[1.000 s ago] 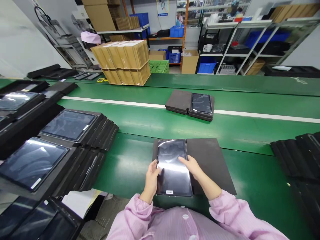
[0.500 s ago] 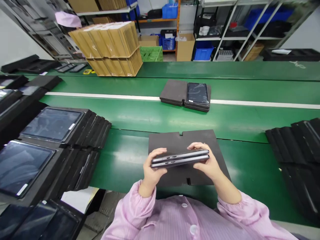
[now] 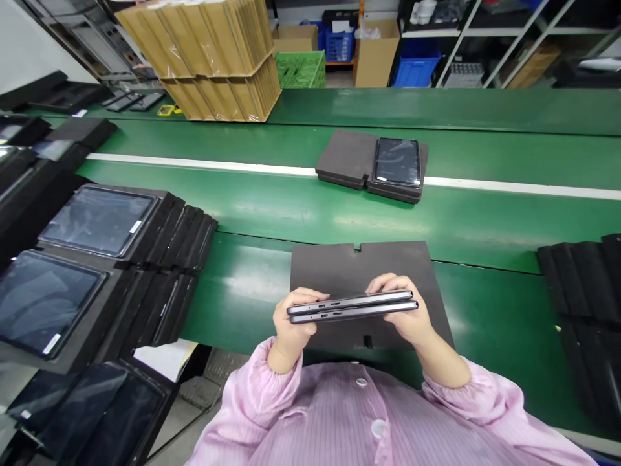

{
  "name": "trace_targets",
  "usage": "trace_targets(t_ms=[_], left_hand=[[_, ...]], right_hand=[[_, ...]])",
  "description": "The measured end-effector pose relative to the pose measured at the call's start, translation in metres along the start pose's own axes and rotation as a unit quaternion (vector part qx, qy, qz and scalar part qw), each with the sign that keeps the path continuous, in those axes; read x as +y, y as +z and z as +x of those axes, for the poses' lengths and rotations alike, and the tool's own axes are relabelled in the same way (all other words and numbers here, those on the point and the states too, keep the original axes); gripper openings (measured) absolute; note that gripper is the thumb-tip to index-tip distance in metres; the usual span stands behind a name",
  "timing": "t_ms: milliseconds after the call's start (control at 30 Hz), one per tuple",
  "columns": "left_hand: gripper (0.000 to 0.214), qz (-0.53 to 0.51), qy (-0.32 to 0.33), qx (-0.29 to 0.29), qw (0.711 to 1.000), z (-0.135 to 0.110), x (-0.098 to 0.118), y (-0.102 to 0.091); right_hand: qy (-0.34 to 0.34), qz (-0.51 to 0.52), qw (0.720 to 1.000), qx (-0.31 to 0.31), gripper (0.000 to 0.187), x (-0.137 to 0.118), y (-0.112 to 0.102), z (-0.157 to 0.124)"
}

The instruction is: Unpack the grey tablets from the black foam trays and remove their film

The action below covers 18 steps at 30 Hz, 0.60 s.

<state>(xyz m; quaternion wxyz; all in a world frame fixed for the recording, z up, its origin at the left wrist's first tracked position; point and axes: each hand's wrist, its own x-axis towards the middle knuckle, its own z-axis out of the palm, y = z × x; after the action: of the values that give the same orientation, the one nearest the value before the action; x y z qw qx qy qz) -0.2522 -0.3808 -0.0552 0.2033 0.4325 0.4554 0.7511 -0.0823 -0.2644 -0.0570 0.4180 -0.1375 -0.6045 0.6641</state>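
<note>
Two thin tablets (image 3: 354,307), one against the other, are held edge-on above a dark foam sheet (image 3: 334,262), their side ports facing me. My left hand (image 3: 295,318) is closed around their left end, fingers behind and thumb in front. At the right end my right hand (image 3: 405,307) grips the same pair. The two tablets are slightly offset from each other, and their screens cannot be seen. The foam sheet has small notches in its far and near edges and lies on the green table in front of my body.
Farther back, a foam block bears a tablet (image 3: 398,162). Stacked foam trays with tablets (image 3: 99,220) stand at the left, and more black foam trays (image 3: 577,278) at the right. A tall stack of cardboard dividers (image 3: 218,84) stands at the far left.
The view has tilted down. The two tablets have shifted against each other, the nearer one now sticking out to the right. Both hands keep hold of them.
</note>
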Motion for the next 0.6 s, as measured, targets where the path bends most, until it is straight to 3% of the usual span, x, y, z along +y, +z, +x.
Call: trace_targets(t_ms=[200, 600], left_hand=[[0.041, -0.011, 0.004, 0.003, 1.0, 0.002, -0.002, -0.001], [0.044, 0.045, -0.009, 0.083, 0.995, 0.015, -0.006, 0.003]], right_hand=[[-0.011, -0.016, 1.0, -0.003, 0.028, 0.001, 0.001, 0.003], [-0.04, -0.109, 0.993, -0.006, 0.027, -0.002, 0.0, 0.02]])
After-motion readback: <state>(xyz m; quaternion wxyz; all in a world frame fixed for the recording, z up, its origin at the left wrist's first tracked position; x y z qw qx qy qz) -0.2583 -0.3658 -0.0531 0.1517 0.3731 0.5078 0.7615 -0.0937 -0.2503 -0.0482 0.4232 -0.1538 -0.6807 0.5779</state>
